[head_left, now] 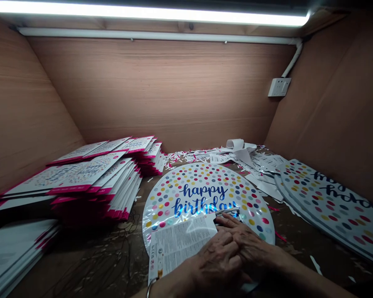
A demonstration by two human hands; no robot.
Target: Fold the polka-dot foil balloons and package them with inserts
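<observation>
A round foil balloon (202, 186) printed with "happy birthday" and coloured dots lies flat on the worktop in front of me. A white printed paper sheet (180, 244) lies across its lower left part. My left hand (216, 258) presses on that sheet and holds its edge. My right hand (245, 238) lies just beyond, on the balloon, with fingers curled around what look like metal scissors (226, 212). Only their blades show, and the handles are hidden under my fingers.
Stacks of flat packages with pink edges (93, 182) fill the left side, with another stack (15, 252) at lower left. More dotted foil balloons (329, 207) lie at right. Paper offcuts and shreds (233, 159) are heaped behind. Wooden walls enclose the worktop on three sides.
</observation>
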